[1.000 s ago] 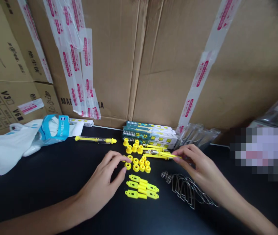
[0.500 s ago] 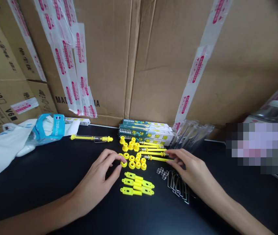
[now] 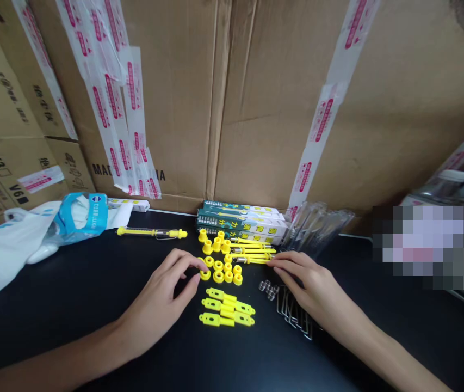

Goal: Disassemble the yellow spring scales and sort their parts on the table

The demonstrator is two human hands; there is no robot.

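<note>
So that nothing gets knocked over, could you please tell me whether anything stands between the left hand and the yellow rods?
Yes: the cluster of yellow rings lies between the left hand and the yellow rods, directly in the hand's path.

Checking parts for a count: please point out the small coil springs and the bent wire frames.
small coil springs (image 3: 268, 289), head view, point on the middle of the cluster
bent wire frames (image 3: 292, 318), head view, point on the wires beneath the right hand

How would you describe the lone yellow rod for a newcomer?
On the black tabletop, find the stack of green-and-white boxes. Left of it, beyond the left hand, lies a yellow rod with a metal section. The other rods bunch by the boxes; this lies alone.
</note>
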